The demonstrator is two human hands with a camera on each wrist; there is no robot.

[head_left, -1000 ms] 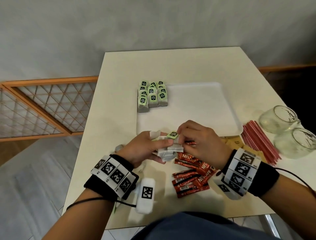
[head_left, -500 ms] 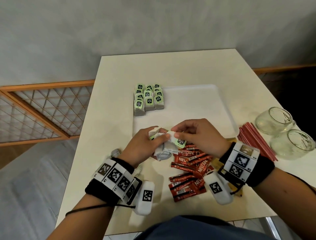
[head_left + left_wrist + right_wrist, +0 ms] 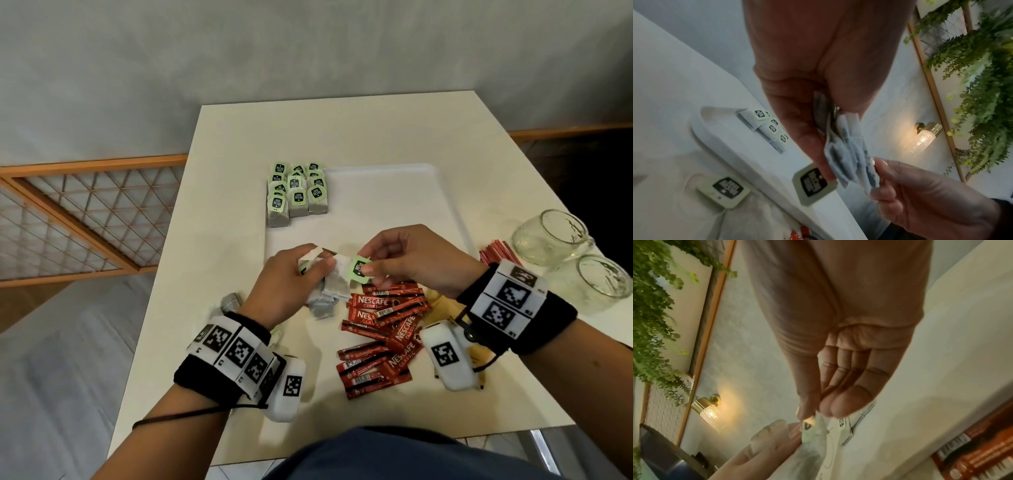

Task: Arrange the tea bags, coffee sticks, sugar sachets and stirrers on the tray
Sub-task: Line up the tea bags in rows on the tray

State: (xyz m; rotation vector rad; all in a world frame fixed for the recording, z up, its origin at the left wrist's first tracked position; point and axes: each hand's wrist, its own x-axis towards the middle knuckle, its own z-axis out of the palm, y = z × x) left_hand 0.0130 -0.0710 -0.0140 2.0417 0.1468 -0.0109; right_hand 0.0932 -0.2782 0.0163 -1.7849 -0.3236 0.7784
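My left hand (image 3: 294, 274) grips a bunch of grey tea bags (image 3: 334, 287) just above the near edge of the white tray (image 3: 394, 205); in the left wrist view the bunch (image 3: 851, 155) fans out below its fingers. My right hand (image 3: 411, 260) pinches the green paper tag (image 3: 359, 269) of one tea bag, seen close at thumb and fingertips (image 3: 809, 421). Several tea bags (image 3: 296, 192) lie in rows at the tray's far left corner. Red coffee sticks (image 3: 383, 332) lie heaped on the table under my hands. Red stirrers (image 3: 496, 251) lie right of the tray.
Two glass mugs (image 3: 555, 236) stand near the table's right edge behind the stirrers. Brown sachets (image 3: 442, 301) peek out beneath my right wrist. A loose tea bag (image 3: 231, 301) lies left of my left wrist. A wooden lattice railing runs left of the table.
My right hand has drawn one green-tagged tea bag rightwards, away from the bunch in my left hand. Both hands sit slightly farther apart than a second ago.
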